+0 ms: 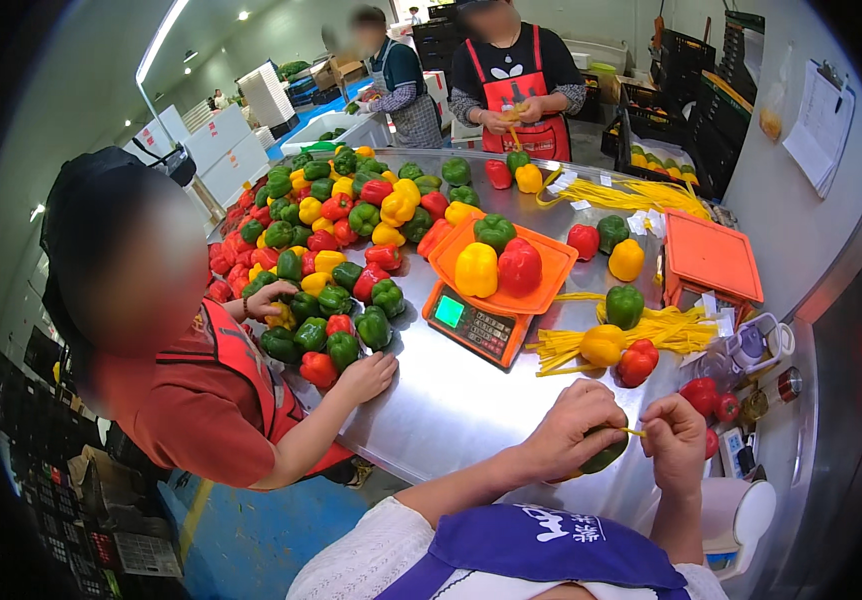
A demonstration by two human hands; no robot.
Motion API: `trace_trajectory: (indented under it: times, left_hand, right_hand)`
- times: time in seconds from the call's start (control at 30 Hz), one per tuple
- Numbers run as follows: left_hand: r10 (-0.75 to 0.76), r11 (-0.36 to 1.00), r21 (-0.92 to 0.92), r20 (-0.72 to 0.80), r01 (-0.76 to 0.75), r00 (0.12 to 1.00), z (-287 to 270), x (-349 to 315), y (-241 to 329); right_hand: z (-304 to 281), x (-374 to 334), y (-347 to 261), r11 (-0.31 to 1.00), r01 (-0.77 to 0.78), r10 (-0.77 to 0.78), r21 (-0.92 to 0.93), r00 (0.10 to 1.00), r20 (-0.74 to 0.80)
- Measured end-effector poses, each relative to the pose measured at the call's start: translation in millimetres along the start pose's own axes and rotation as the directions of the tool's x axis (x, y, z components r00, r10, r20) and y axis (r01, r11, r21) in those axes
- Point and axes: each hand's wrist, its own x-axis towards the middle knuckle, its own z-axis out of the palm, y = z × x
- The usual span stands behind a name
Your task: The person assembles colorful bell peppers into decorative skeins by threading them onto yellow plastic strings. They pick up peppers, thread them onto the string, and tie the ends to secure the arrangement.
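At the near edge of the steel table, my left hand (579, 428) is closed over a green bell pepper (606, 457), which it mostly hides. A thin yellow strip (634, 432) runs from its fingers to my right hand (675, 440), whose fingertips pinch the other end. Just beyond my hands lie a red bell pepper (638, 362), a yellow bell pepper (603, 345) and a green bell pepper (624, 306), on or beside a bundle of yellow strips (561, 349).
A scale with an orange tray (441, 255) holds three peppers. Left of it, a co-worker (221, 370) touches the large pepper pile (341, 215). Another person (521, 90) stands across the steel table (431, 400). Right are an orange box (714, 262), bottles and a jar (783, 385).
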Motion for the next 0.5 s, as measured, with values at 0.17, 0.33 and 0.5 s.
trace_trajectory:
  times: [0.17, 0.33, 0.5]
  left_hand:
    - [0.035, 0.999, 0.007, -0.038, -0.034, 0.999, 4, -1, -9]
    - [-0.004, 0.996, 0.089, -0.054, 0.009, 0.999, 1, 0, -9]
    - [0.071, 0.989, 0.134, -0.034, -0.066, 0.997, -6, -2, -8]
  right_hand:
    - [8, -1, 0, 0.994, 0.111, -0.11, 0.022, 0.993, -0.029]
    - [27, 12, -6, 0.435, 0.5, -0.526, -0.749, 0.816, 0.239]
    - [13, 14, -5, 0.508, 0.403, -0.387, -0.761, 0.896, 0.216]
